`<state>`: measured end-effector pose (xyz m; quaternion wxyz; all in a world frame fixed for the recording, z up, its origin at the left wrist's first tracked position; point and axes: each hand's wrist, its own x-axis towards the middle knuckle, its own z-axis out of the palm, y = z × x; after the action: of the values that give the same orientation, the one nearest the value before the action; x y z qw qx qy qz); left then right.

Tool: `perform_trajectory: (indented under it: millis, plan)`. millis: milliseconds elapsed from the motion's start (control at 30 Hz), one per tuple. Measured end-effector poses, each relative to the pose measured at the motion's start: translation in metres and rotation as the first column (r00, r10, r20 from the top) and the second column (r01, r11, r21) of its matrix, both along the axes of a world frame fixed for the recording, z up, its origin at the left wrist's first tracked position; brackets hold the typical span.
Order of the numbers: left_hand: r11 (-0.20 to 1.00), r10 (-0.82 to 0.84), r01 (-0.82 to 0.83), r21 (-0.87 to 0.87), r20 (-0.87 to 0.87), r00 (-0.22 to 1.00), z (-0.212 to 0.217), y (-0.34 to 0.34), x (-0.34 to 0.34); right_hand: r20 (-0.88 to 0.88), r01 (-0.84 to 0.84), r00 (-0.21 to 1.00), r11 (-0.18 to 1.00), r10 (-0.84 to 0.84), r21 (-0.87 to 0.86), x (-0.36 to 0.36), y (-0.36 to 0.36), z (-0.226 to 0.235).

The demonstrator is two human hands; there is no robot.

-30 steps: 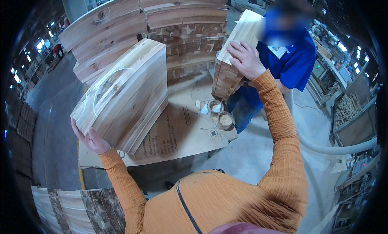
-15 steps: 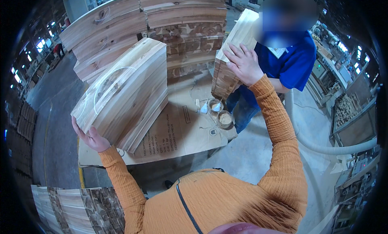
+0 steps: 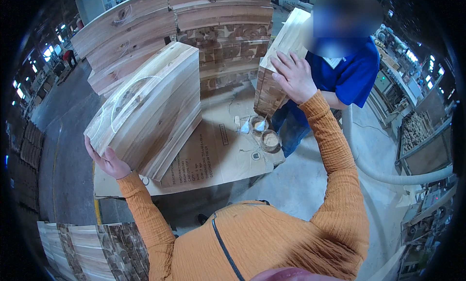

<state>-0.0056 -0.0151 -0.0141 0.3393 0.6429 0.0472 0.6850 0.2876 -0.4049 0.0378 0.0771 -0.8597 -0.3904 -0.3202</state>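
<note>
A thick stack of pale wooden boards (image 3: 155,106) stands on edge on a cardboard-covered table, with a curved chalk line across its top edges. My left hand (image 3: 109,160) grips the near left corner of this stack, fingers round the end and thumb on the near side. Farther right stands another group of wooden boards (image 3: 272,84), also on edge. My right hand (image 3: 297,79) lies flat against its upper part, fingers outstretched. Between the two stacks, two round tubs (image 3: 270,141) hold a tan filler, with pale blue-white spreaders (image 3: 260,126) at the farther one.
Flattened cardboard (image 3: 218,159) covers the tabletop. Tall piles of boards (image 3: 223,14) rise behind it. A co-worker in a blue shirt (image 3: 357,72) stands at the right stack. A grey hose (image 3: 403,178) crosses the floor on the right; more boards (image 3: 87,247) lie at lower left.
My right hand has shifted slightly on the right boards, its fingers a little closer together. The left stack and my left hand have moved only a touch leftward.
</note>
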Motion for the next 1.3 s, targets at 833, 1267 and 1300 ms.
perform_trajectory:
  millis: [833,1267,1300]
  plan:
    - [1.0,-0.014,0.013,0.004,0.013,1.0,0.001,-0.002,0.0,0.055,-0.079,0.995,0.994,0.084,-0.079,0.001,0.001,0.015]
    - [0.999,0.009,-0.008,0.039,-0.028,1.0,-0.002,0.006,-0.003,0.103,-0.092,0.989,0.991,0.103,-0.099,-0.007,-0.003,0.017]
    - [0.999,0.0,0.0,0.032,-0.014,1.0,-0.002,0.005,-0.003,0.115,-0.089,0.988,0.989,0.102,-0.114,-0.009,-0.002,0.016]
